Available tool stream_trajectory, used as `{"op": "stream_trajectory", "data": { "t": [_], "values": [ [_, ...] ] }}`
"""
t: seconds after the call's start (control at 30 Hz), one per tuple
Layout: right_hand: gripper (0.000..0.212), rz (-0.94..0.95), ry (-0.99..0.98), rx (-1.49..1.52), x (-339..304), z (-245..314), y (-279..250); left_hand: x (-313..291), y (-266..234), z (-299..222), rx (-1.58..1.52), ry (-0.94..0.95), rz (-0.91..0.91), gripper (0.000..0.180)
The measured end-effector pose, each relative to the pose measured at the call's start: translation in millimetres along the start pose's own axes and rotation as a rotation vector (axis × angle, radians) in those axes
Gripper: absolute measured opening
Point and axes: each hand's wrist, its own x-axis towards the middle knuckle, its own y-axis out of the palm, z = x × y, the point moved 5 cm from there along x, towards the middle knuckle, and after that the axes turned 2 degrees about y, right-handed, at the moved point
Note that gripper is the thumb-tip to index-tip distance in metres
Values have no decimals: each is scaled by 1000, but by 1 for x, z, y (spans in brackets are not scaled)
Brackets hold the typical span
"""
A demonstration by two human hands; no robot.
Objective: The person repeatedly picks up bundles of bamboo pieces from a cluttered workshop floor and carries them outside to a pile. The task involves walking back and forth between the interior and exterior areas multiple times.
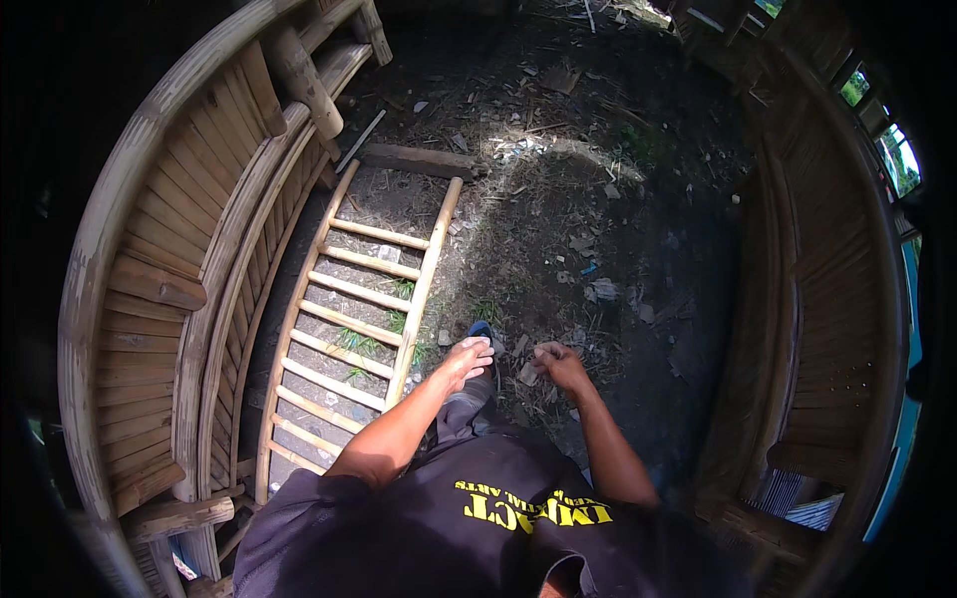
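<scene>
My left hand [467, 363] is in front of my body, above my dark shoe [480, 330], its fingers curled together. To its right, apart from it, my right hand [564, 367] is closed with thumb and forefinger drawn together. Whether either hand holds something small, I cannot make out. Left of my left forearm lies a bamboo ladder-like frame [431, 264] with several rungs, near the ground. A pale chip [527, 375] shows just beside my right hand, apparently on the ground below.
A curved-looking bamboo bench [164, 289] with a slatted back stands along the left. Another slatted bamboo piece [837, 329] lines the right. A wooden beam [419, 160] lies beyond the frame's far end. Dirt ground [558, 224] is strewn with chips, scraps and grass tufts.
</scene>
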Motion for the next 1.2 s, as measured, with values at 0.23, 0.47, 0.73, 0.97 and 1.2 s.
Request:
{"op": "stream_trajectory", "data": {
  "t": [0.23, 0.47, 0.73, 0.97, 1.2],
  "values": [
    [28, -35, -223, -159, 186, 207, -63, 167, 26, -234, 272, 1, 86, 43],
    [27, -143, 10, 61, 330, 298, -184, 326, 79, -410, 240, 47, 146, 40],
    [24, -58, -59, -49, 582, 452, -325, 530, 138, -584, 114, -91, -14, 44],
    [23, -18, -306, -214, 744, 674, -459, 702, 236, -804, 39, 58, -7, 46],
    [26, -87, -78, -123, 939, 755, -617, 912, 311, -979, 175, 124, 31, 45]
  ]
}}
